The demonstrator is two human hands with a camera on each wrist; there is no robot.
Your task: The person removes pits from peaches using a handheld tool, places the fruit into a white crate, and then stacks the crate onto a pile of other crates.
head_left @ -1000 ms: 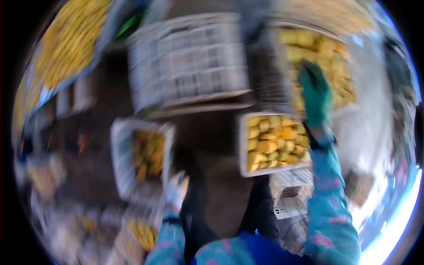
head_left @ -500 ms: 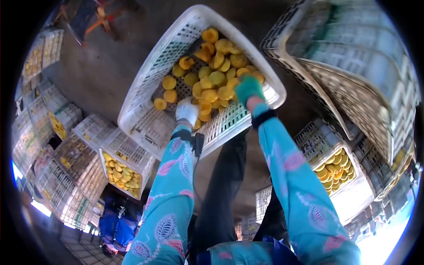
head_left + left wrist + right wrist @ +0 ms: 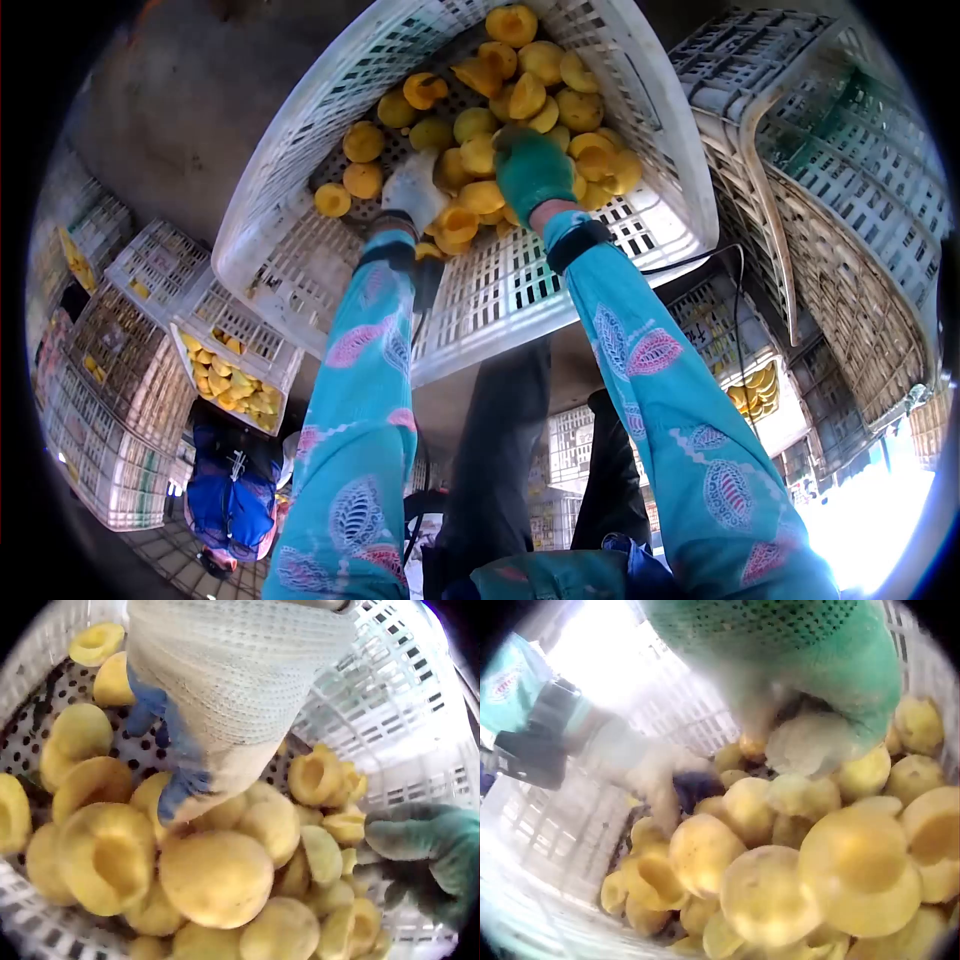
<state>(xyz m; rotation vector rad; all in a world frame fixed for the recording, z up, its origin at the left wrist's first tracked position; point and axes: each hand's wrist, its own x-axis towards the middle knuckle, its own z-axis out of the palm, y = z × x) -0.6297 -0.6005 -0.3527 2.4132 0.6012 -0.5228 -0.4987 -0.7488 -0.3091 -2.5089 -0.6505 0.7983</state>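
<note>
A white plastic crate (image 3: 690,130) holds yellow fruit halves (image 3: 480,195), heaped loosely. My left hand, in a white glove with blue fingertips (image 3: 414,190), is down inside it; in the left wrist view the bent fingers (image 3: 180,787) touch the fruit (image 3: 217,877) without a visible grip. To its right, my green-gloved right hand (image 3: 533,170) rests over the heap. The right wrist view shows that hand (image 3: 802,682) with bent fingers among the fruit (image 3: 772,892); their undersides are partly hidden and blurred.
Stacked crates (image 3: 850,200) stand close on the right. A smaller crate of fruit (image 3: 235,385) and more stacked crates (image 3: 120,420) are at the left, near a person in blue (image 3: 232,505). A cable (image 3: 738,320) hangs beside the right sleeve.
The view has swung to the large crate, which now appears closer. Both hands, earlier apart, are inside it, and the right hand has moved inward from the crate's right side.
</note>
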